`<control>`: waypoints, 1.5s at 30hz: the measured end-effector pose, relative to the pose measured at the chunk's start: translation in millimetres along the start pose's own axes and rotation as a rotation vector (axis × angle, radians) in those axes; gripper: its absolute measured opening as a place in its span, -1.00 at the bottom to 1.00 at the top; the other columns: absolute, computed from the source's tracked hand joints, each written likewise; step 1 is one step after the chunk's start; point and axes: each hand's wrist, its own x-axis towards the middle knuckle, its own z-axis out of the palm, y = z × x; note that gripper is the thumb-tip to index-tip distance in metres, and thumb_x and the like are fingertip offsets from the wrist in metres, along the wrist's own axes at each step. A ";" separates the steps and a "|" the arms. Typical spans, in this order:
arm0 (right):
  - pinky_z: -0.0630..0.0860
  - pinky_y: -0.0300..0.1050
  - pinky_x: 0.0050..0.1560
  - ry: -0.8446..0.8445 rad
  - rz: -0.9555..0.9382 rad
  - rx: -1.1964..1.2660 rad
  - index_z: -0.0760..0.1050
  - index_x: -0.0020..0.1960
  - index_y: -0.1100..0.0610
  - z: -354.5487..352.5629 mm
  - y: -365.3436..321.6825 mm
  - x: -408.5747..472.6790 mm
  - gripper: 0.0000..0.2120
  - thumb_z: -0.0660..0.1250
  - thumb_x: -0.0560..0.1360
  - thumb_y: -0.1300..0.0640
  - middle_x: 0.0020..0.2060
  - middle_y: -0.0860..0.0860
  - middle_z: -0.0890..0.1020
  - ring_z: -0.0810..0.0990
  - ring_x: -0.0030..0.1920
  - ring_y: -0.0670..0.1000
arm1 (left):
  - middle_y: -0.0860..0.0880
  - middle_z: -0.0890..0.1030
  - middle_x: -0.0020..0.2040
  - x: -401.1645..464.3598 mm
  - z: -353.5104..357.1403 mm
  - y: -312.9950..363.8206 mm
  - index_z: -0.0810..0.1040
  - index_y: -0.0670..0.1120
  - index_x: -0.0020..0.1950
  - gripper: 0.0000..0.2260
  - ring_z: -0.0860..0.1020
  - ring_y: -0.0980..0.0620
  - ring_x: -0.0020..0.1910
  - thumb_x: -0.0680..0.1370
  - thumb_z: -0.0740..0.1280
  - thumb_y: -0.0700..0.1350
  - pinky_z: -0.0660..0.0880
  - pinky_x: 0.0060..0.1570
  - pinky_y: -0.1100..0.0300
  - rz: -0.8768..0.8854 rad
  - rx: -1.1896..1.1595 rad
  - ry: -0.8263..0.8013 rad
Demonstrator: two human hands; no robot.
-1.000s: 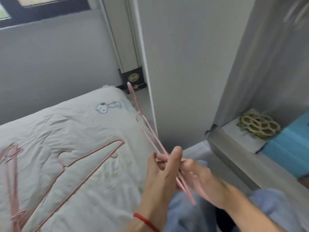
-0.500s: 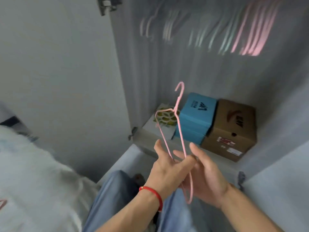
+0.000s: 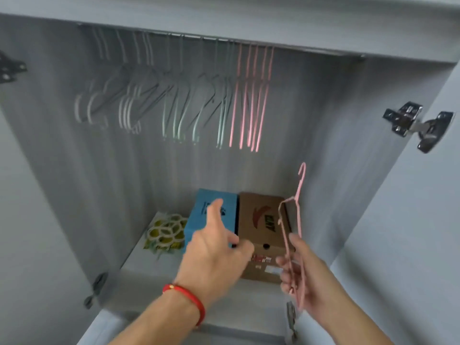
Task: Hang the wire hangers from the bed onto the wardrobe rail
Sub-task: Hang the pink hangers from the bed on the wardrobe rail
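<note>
The right hand (image 3: 305, 277), lower right of the frame, pinches a pink hanger (image 3: 293, 235) upright, hook on top; the left hand (image 3: 214, 247) at centre is loose and empty. Best lift the hook over the rail (image 3: 199, 37) at top, right of the hung pink hangers (image 3: 251, 100), where bare rail shows.

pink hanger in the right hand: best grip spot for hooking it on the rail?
Low on the frame, from below, as the right hand holds the pink hanger now. It stands upright with the hook on top and clear, so it can be lifted straight to the rail. The left hand holds nothing.
</note>
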 end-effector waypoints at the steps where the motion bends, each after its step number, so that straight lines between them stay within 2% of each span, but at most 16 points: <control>1: 0.41 -0.10 -0.39 0.033 -0.077 -0.073 0.53 0.19 0.20 2.2 -13.3 1.9 -0.40 0.47 0.40 -0.25 -0.18 0.13 0.65 0.46 -0.45 0.01 | 0.15 0.65 -0.06 13.8 -9.1 10.8 0.11 0.09 0.59 -0.27 0.59 0.21 -0.11 0.50 0.41 -0.05 0.47 -0.12 0.42 0.045 0.010 0.050; 3: 0.46 -0.05 -0.31 0.144 -0.230 -0.131 0.52 0.25 0.10 12.7 -59.8 18.5 -0.45 0.42 0.46 -0.28 -0.04 0.18 0.69 0.50 -0.38 0.03 | 0.14 0.63 -0.06 38.8 -26.1 29.8 0.16 0.09 0.55 -0.30 0.59 0.17 -0.07 0.50 0.43 -0.10 0.56 -0.03 0.26 0.113 0.023 0.116; 5: 0.54 -0.05 -0.27 0.134 -0.305 -0.218 0.50 0.28 0.04 13.5 -96.7 45.2 -0.46 0.38 0.50 -0.31 0.02 0.18 0.71 0.55 -0.30 0.05 | 0.09 0.63 -0.08 61.7 -41.5 48.0 0.18 0.07 0.54 -0.32 0.62 0.07 -0.07 0.50 0.42 -0.15 0.60 0.02 0.11 0.154 0.026 0.149; 8: 0.51 -0.13 -0.37 0.162 -0.422 -0.269 0.49 0.29 0.03 33.0 -169.1 73.1 -0.39 0.35 0.46 -0.40 -0.11 0.10 0.70 0.53 -0.37 0.02 | 0.00 0.65 -0.13 94.1 -58.8 66.7 0.19 0.04 0.54 -0.37 0.63 0.07 -0.22 0.53 0.38 -0.18 0.51 -0.30 0.30 0.177 0.024 0.177; 11: 0.46 -0.19 -0.43 0.166 -0.480 -0.318 0.41 0.30 0.02 46.9 -217.1 94.6 -0.41 0.29 0.50 -0.40 -0.17 0.08 0.67 0.48 -0.46 -0.01 | 0.02 0.65 -0.08 117.9 -71.4 75.4 0.20 0.05 0.54 -0.39 0.59 0.12 -0.24 0.54 0.37 -0.13 0.44 -0.45 0.34 0.190 0.018 0.213; 16: 0.46 -0.15 -0.42 0.157 -0.552 -0.397 0.30 0.53 0.10 63.1 -257.7 118.1 -0.24 0.23 0.54 -0.40 -0.12 0.13 0.60 0.46 -0.48 -0.02 | 0.00 0.68 -0.12 135.8 -82.9 70.9 0.24 0.07 0.52 -0.38 0.60 0.11 -0.30 0.52 0.39 -0.17 0.37 -0.55 0.43 0.203 -0.003 0.218; 23: 0.50 -0.16 -0.47 0.109 -0.441 -0.346 0.26 0.54 0.18 70.4 -270.0 137.2 -0.20 0.19 0.56 -0.39 0.00 0.25 0.67 0.53 -0.43 0.02 | 0.12 0.64 -0.06 134.9 -83.7 45.7 0.27 0.11 0.49 -0.41 0.60 0.13 -0.17 0.52 0.40 -0.15 0.40 -0.43 0.42 0.174 0.028 0.233; 25: 0.57 -0.14 -0.42 0.097 -0.401 -0.333 0.30 0.50 0.21 67.5 -263.0 139.8 -0.17 0.20 0.53 -0.43 0.08 0.27 0.68 0.64 -0.34 0.06 | 0.13 0.63 -0.04 130.7 -84.7 37.7 0.28 0.12 0.48 -0.42 0.59 0.15 -0.17 0.52 0.40 -0.14 0.41 -0.49 0.43 0.157 0.051 0.237; 27: 0.67 -0.05 -0.24 0.090 -0.380 -0.285 0.35 0.45 0.22 63.3 -254.9 142.6 -0.14 0.17 0.50 -0.48 0.13 0.30 0.65 0.73 -0.16 0.13 | 0.14 0.63 -0.03 124.9 -85.5 30.2 0.29 0.14 0.45 -0.44 0.61 0.13 -0.19 0.52 0.40 -0.14 0.40 -0.54 0.45 0.144 0.058 0.240; 29: 0.66 0.11 -0.03 0.093 -0.349 -0.195 0.37 0.46 0.22 56.7 -240.9 145.9 -0.08 0.12 0.47 -0.53 0.18 0.29 0.62 0.71 0.07 0.22 | 0.13 0.62 -0.01 116.5 -86.3 21.2 0.31 0.15 0.43 -0.46 0.63 0.10 -0.20 0.52 0.40 -0.14 0.41 -0.54 0.45 0.133 0.035 0.248; 31: 0.61 0.19 0.05 0.120 -0.327 -0.108 0.36 0.52 0.15 49.7 -215.5 145.1 -0.09 0.10 0.46 -0.53 0.23 0.27 0.60 0.64 0.16 0.26 | 0.12 0.62 0.00 102.0 -87.0 11.1 0.32 0.14 0.43 -0.47 0.65 0.06 -0.20 0.53 0.40 -0.16 0.43 -0.52 0.44 0.114 -0.006 0.253; 34: 0.60 0.20 0.12 0.152 -0.275 0.015 0.40 0.51 0.13 42.5 -150.1 129.5 -0.23 0.06 0.58 -0.42 0.21 0.25 0.62 0.65 0.15 0.25 | 0.09 0.64 -0.03 66.8 -86.1 -9.4 0.37 0.14 0.38 -0.50 0.66 0.06 -0.20 0.52 0.40 -0.21 0.55 -0.40 0.36 0.043 -0.078 0.235; 36: 0.60 0.16 0.10 0.137 -0.204 0.078 0.48 0.43 0.16 43.9 -93.7 106.0 -0.32 0.06 0.63 -0.34 0.18 0.24 0.66 0.66 0.14 0.22 | 0.06 0.68 -0.10 38.9 -85.4 -29.1 0.43 0.13 0.31 -0.52 0.67 0.06 -0.18 0.48 0.41 -0.25 0.67 -0.18 0.05 -0.040 -0.159 0.232; 38: 0.56 0.14 0.08 0.053 -0.082 0.212 0.54 0.36 0.21 52.5 -34.0 76.6 -0.39 0.09 0.65 -0.25 0.15 0.24 0.69 0.65 0.11 0.21 | 0.05 0.70 -0.13 8.4 -86.4 -52.4 0.46 0.12 0.29 -0.51 0.68 0.04 -0.22 0.44 0.41 -0.27 0.65 -0.09 -0.15 -0.135 -0.230 0.234; 41: 0.49 0.13 0.01 -0.166 0.101 0.360 0.60 0.29 0.29 87.2 41.5 25.3 -0.43 0.14 0.61 -0.15 0.04 0.30 0.69 0.61 -0.01 0.23 | 0.06 0.70 -0.09 -43.2 -93.4 -82.8 0.47 0.22 0.21 -0.49 0.67 0.01 -0.24 0.32 0.41 -0.15 0.65 -0.11 -0.16 -0.221 -0.288 0.254; 45: 0.45 0.07 -0.10 -0.400 0.229 0.323 0.62 0.23 0.28 160.2 109.8 -34.5 -0.48 0.13 0.60 -0.09 -0.07 0.27 0.69 0.61 -0.17 0.19 | 0.09 0.67 -0.17 -114.2 -110.6 -129.1 0.49 0.25 0.11 -0.53 0.62 0.00 -0.29 0.23 0.35 -0.05 0.64 -0.16 -0.18 -0.291 -0.338 0.396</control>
